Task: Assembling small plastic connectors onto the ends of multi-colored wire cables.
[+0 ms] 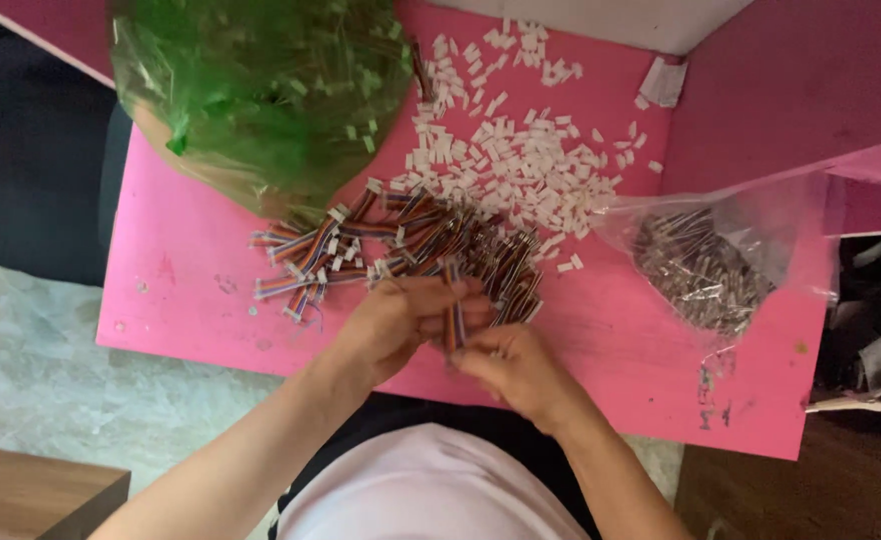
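1. Looking down from the head view, both hands meet at the near edge of the pink counter, just past the person's lap.
2. Left hand has its fingers curled closed around a small bunch of striped ribbon wires, which poke down between the two hands.
3. Right hand sits right under it, touching the same bunch at the lower end, fingers bent in. Looks like a pinch, but the tips are mostly hidden so I can't tell how tight it is.
4. Just beyond the hands is the wire pile, lots of the same multicoloured pieces spread out flat, some with white ends.
5. Further back there's a scatter of white plugs covering the middle of the counter, touching the far side of the wire pile.
6. Green bag sits at the far left, bulging, with more small white bits showing through it.
7. Clear bag lies at the right, open toward the middle, holding a clump of small dark metal-looking parts. Too blurry to say what exactly.
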